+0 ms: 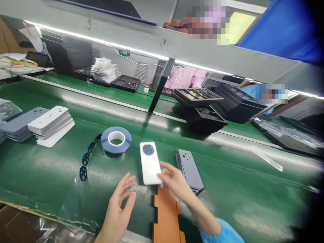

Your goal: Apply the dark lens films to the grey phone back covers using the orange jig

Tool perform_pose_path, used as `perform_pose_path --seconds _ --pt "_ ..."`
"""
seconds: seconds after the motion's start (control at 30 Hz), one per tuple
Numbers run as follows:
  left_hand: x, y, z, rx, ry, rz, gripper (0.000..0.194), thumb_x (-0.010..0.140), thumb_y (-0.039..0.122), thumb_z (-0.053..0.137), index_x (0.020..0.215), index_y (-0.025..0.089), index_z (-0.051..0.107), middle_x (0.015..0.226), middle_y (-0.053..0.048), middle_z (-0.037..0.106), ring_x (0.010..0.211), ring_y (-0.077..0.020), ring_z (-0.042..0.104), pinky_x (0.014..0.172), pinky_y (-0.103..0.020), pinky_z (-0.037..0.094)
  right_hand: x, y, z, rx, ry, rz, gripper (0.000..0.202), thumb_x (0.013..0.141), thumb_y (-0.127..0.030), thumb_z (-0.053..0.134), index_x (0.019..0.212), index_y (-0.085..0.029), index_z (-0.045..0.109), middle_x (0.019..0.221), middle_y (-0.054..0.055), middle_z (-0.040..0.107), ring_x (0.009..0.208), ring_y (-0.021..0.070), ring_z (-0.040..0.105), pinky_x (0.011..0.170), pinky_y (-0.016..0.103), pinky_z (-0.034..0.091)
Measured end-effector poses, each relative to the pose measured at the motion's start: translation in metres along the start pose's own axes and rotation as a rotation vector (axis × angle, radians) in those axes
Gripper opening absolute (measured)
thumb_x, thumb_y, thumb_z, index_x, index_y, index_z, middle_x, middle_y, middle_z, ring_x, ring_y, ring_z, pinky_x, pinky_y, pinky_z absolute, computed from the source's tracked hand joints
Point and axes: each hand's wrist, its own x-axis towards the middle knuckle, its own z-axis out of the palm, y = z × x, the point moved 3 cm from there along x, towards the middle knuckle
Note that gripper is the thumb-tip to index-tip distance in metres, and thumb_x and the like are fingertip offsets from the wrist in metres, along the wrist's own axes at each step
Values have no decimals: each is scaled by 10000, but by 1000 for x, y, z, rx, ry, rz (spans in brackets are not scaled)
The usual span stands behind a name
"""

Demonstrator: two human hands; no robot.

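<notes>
Between the fingers and thumb of my right hand (174, 180) is a white phone back cover (151, 167), gripped at its lower right edge. A dark round camera sticker (148, 150) sits near the cover's top. My left hand (119, 206) hovers to the left of the cover, fingers apart, holding nothing. Behind it stands a roll of blue tape (116, 136), its strip of dark camera stickers (85, 158) trailing onto the green table. An orange notched block (165, 217) lies below my right hand. Grey phone back covers (190, 168) are stacked just right of that hand.
White covers (52, 123) and grey covers (19, 126) are piled at the left. A dark post (161, 86) rises behind the tape under a lit shelf (113, 33). Black trays (206, 116) stand at the back right. Across the bench is a person in a pink top (186, 77).
</notes>
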Motion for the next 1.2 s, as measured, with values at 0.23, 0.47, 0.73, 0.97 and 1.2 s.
perform_pose_path --seconds 0.23,0.47,0.73,0.97,1.2 --pt "-7 51 -89 703 635 379 516 934 445 597 1420 289 522 1583 -102 427 1492 -369 357 1224 -606 316 159 -43 -56 -259 229 126 340 982 -315 652 1260 -122 615 1092 92 697 890 188 695 770 353 604" --pt "20 -6 -162 526 413 -118 898 842 587 647 1589 208 322 1642 -192 345 1333 -438 564 1054 -572 523 175 -48 -74 -526 303 131 362 969 -354 665 1254 -132 636 1256 128 657 1084 257 671 928 443 561" --pt "73 5 -118 334 -14 -5 794 844 396 659 1563 180 399 1510 -210 534 1288 -326 620 960 -419 580 99 -47 -57 -648 279 -96 458 884 -420 639 1243 -142 699 1071 135 738 904 265 720 903 367 502" --pt "112 11 -76 215 -131 -66 929 802 185 633 1632 166 217 1519 -202 522 1262 -272 621 1056 -382 496 -2 -53 -13 -409 -92 -127 458 903 -530 608 1263 -255 673 1014 63 747 821 221 702 743 337 562" --pt "88 26 -72 171 -88 -77 616 801 330 753 1372 153 603 1353 -180 671 1200 -324 670 984 -434 554 2 -56 44 -377 -222 -359 288 917 -325 609 1173 -233 705 1139 66 729 917 209 692 815 338 547"
